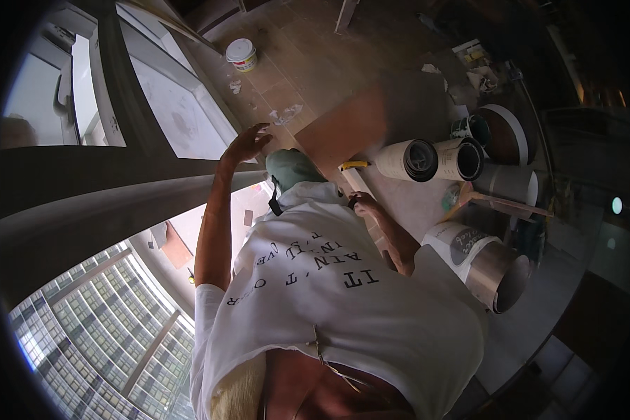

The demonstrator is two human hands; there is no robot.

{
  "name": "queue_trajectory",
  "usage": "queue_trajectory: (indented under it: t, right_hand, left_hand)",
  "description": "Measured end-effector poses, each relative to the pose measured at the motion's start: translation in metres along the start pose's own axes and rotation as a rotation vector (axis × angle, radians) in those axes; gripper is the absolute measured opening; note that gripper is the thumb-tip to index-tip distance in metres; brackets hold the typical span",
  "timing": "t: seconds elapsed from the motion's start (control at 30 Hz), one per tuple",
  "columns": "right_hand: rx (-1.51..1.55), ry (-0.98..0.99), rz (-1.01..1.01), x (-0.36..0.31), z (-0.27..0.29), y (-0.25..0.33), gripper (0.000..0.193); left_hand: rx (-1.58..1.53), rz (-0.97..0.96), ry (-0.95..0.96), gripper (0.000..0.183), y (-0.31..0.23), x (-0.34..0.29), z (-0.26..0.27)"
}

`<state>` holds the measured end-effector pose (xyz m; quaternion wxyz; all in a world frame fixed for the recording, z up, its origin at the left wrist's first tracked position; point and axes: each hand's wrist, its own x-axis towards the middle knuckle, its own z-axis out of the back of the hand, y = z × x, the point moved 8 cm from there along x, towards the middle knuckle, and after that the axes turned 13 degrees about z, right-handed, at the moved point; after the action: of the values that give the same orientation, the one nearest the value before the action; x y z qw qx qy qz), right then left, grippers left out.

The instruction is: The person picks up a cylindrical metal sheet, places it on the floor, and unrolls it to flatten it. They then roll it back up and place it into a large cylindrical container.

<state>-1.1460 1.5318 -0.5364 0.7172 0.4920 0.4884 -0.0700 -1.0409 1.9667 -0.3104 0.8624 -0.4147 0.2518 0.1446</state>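
Observation:
My left hand (247, 145) is raised beside the window frame (189, 168), its fingers stretched and parted with nothing visible in them. Below me is a grey-green cloth (292, 169), just right of that hand, with a dark strap (274, 199) hanging at its side. My right hand (363, 203) is held close to the hem of my white shirt (329, 238). Its fingers are bent round or against a small black thing (353, 202), too small to make out. A yellow-handled tool (355, 165) lies on a pale strip beyond the right hand.
Several large rolls (407, 160) lie on the floor to the right, near a wooden piece (500, 203). A white bucket (241, 53) stands at the far left. Scraps (285, 114) and a reddish-brown board (346, 129) lie ahead. Window panes (182, 105) border the left.

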Motion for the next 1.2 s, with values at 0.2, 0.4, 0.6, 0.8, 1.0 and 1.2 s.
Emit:
queue_trajectory:
  t: [0.2, 0.4, 0.6, 0.8, 1.0, 1.2]
  right_hand:
    - [-0.059, -0.02, -0.187, -0.05, -0.023, 0.013, 0.029]
    - [-0.142, -0.027, 0.046, 0.061, 0.001, 0.077, 0.022]
    - [0.128, 0.165, 0.139, 0.209, 0.076, 0.162, 0.036]
    - [-0.2, 0.104, 0.24, 0.297, 0.118, 0.334, 0.037]
    - [0.119, -0.119, 0.219, 0.347, 0.243, 0.384, 0.054]
    - [0.375, -0.404, 0.189, 0.306, 0.337, 0.402, 0.058]
  left_hand:
    - [-0.078, 0.011, -0.111, 0.051, 0.021, 0.016, 0.038]
    - [-0.076, 0.042, -0.132, 0.052, 0.016, 0.038, 0.066]
    - [-0.137, 0.074, -0.089, 0.049, -0.044, 0.126, 0.109]
    - [-0.033, 0.18, -0.111, 0.056, -0.023, 0.274, 0.145]
    - [0.273, 0.159, 0.21, 0.055, -0.08, 0.402, 0.126]
    - [0.297, 0.059, 0.247, 0.055, -0.163, 0.51, 0.144]
